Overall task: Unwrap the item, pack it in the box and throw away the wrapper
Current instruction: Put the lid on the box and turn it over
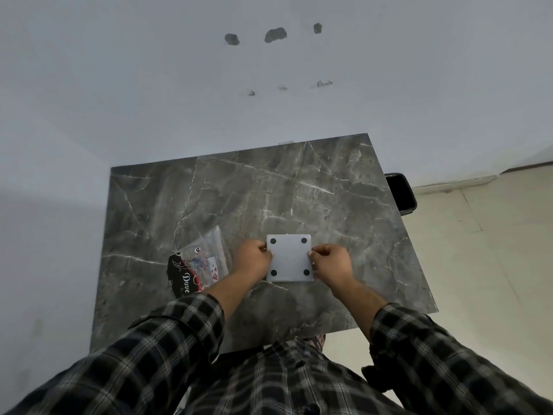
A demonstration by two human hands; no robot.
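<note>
You have the white square box (289,258), four black dots at its corners, pinched by its side edges: your left hand (253,259) and right hand (331,261) both closed on it, over the marble table (299,190). Left of the box lies a clear wrapper (201,259) reading "Dove".

A pale grey box (289,258) with four black dots sits on grey white-veined marble (239,190); sleeves (167,339) are black-and-white plaid.
</note>
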